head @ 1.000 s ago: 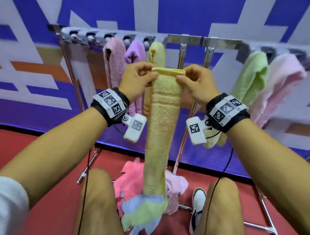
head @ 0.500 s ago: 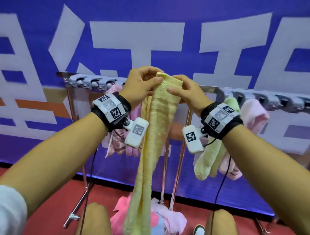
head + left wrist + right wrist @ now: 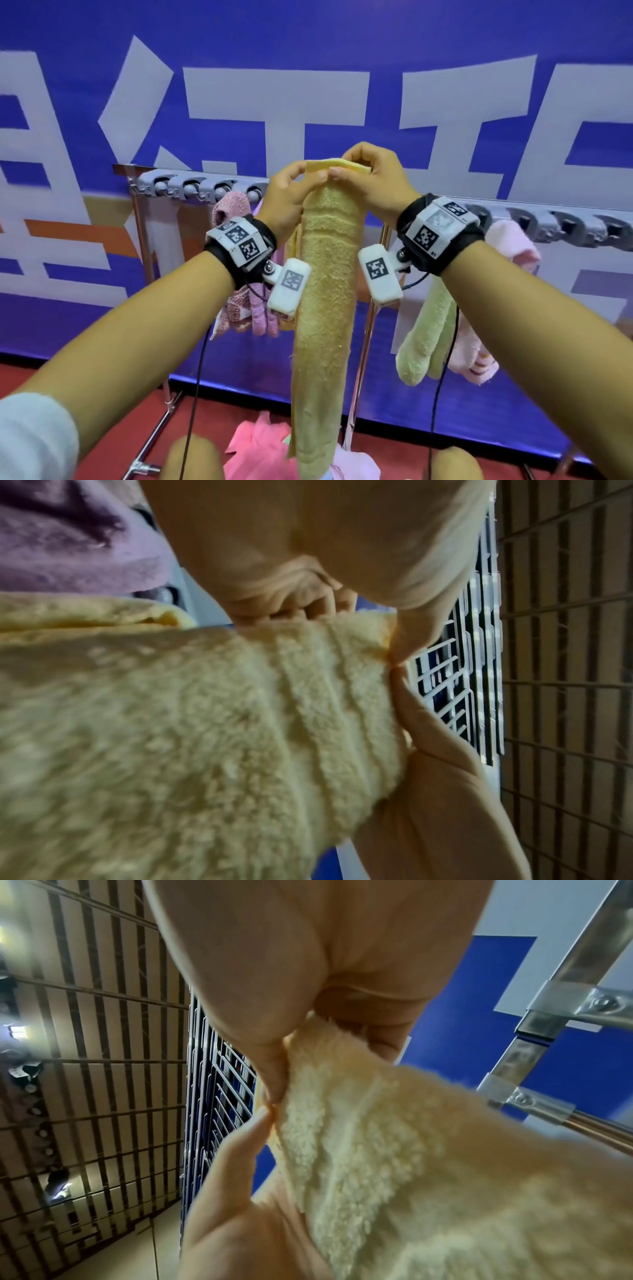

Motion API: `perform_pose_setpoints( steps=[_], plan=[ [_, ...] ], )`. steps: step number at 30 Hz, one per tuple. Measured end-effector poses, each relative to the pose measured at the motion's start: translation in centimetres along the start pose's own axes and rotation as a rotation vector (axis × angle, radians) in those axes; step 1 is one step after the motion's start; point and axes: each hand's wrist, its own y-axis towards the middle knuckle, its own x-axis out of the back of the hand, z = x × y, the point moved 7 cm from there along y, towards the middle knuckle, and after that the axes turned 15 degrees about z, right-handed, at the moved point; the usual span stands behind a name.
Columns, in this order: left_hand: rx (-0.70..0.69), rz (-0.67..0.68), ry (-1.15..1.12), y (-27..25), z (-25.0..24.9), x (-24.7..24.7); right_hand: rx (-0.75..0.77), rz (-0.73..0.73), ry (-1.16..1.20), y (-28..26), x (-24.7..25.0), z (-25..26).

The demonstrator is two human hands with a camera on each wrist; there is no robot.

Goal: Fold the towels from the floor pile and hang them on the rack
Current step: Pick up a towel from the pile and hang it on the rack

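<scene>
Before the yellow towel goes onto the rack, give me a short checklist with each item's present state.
1. Left hand pinches the yellow towel at its top edge: ok.
2. Right hand pinches the same edge: ok.
3. Towel folded into a narrow strip, hanging straight: ok.
4. Top edge raised above the rack clips: ok.
5. Free clips on the rack, left of the hung pink towel: ok.
6. Towel's bottom end clear of the floor pile: cannot tell, it runs out of frame.

Yellow towel (image 3: 325, 308), blue-and-white banner (image 3: 308, 85)
</scene>
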Motion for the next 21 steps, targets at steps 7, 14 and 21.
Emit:
perform_pose_setpoints(
  steps=[7, 14, 21],
  plan=[
    [0.335, 0.355, 0.033, -2.4, 8.7, -4.1, -0.035, -0.154, -0.057, -0.7, 3.2, -0.3],
    [0.449, 0.374, 0.104, -3.4, 10.3, -2.5, -0.159, -0.561, -0.271, -5.1, 11.0, -0.9],
    [0.346, 0.389, 0.059, -1.0, 7.4, -3.4, -0.334, -0.284, -0.528, -6.1, 7.7, -3.9]
  ],
)
